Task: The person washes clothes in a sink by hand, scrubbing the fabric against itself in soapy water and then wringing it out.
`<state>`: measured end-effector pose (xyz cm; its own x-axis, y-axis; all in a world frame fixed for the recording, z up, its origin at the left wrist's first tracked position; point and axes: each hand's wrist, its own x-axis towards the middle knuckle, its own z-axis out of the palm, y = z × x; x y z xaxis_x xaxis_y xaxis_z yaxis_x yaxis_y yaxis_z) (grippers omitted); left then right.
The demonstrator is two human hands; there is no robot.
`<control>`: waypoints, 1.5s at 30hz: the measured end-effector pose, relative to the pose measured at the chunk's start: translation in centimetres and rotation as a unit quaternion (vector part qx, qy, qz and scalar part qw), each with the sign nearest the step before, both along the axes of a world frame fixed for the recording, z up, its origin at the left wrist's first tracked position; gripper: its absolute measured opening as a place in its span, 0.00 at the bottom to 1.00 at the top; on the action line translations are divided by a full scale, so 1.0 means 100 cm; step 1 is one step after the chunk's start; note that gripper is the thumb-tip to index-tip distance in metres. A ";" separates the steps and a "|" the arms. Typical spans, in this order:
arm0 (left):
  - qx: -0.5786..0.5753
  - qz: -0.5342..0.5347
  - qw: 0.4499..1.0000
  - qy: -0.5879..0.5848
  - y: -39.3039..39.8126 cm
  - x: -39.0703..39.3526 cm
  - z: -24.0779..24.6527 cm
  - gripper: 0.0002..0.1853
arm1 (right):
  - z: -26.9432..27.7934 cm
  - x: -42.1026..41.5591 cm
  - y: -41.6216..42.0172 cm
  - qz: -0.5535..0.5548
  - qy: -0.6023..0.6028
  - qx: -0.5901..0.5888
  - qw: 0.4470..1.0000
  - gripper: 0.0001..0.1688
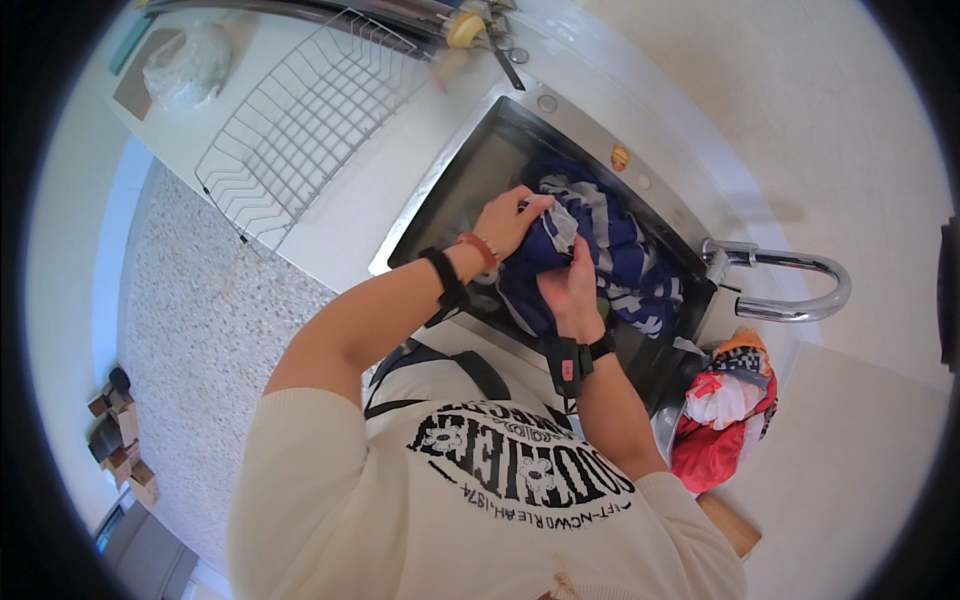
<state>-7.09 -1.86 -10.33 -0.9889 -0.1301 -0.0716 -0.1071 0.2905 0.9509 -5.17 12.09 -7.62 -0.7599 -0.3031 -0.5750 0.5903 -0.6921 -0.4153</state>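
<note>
A wet navy-blue cloth with white and grey patterning [637,259], apparently a garment, lies bunched in the stainless steel sink [442,157]. My left hand [504,225] pinches a pale grey part of it between thumb and fingers. Close by on the right, my right hand [570,289] holds the same cloth from below, thumb up along it and the other fingers partly hidden. Water stands in the basin around the fabric. Both wrists wear black straps, and beaded bracelets circle the left one.
A chrome faucet [795,289] curves over the counter at the right. Red, white and orange cloths [724,412] are heaped beside the sink's right end. A wire dish rack [300,127] and a clear plastic bag [191,67] occupy the left counter. A knife [508,67] lies near the sink's far corner.
</note>
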 end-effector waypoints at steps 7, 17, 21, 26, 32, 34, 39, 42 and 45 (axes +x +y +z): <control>0.102 -0.074 0.980 -0.155 -0.037 0.015 0.030 0.21 | -0.038 -0.006 0.012 0.085 -0.024 0.185 0.979 0.27; -0.410 -0.390 0.821 0.080 -0.049 0.026 -0.060 0.29 | -0.039 -0.025 0.049 0.474 0.351 0.662 0.462 0.41; -0.405 -0.446 0.796 -0.058 -0.039 0.006 -0.066 0.29 | -0.072 -0.031 0.047 0.645 0.254 0.646 0.319 0.53; -0.394 -0.444 0.789 -0.160 -0.028 -0.007 -0.094 0.41 | -0.108 -0.039 0.053 0.696 0.184 0.622 0.306 0.52; -0.373 -0.492 0.755 -0.219 -0.018 -0.011 -0.098 0.49 | -0.155 -0.032 0.070 0.728 0.144 0.603 0.294 0.38; -0.377 -0.502 0.746 -0.219 -0.017 -0.010 -0.100 0.45 | -0.157 -0.030 0.070 0.719 0.146 0.609 0.301 0.34; -0.371 -0.530 0.731 -0.218 -0.013 -0.001 -0.165 0.32 | -0.167 -0.019 0.081 0.677 0.182 0.630 0.335 0.28; -0.369 -0.477 0.734 -0.313 -0.011 -0.019 -0.155 0.26 | -0.121 -0.029 0.073 0.663 0.194 0.622 0.368 0.27; -0.235 -0.328 0.900 -0.166 -0.024 -0.032 -0.136 0.22 | -0.117 -0.021 0.083 0.455 0.246 0.615 0.595 0.27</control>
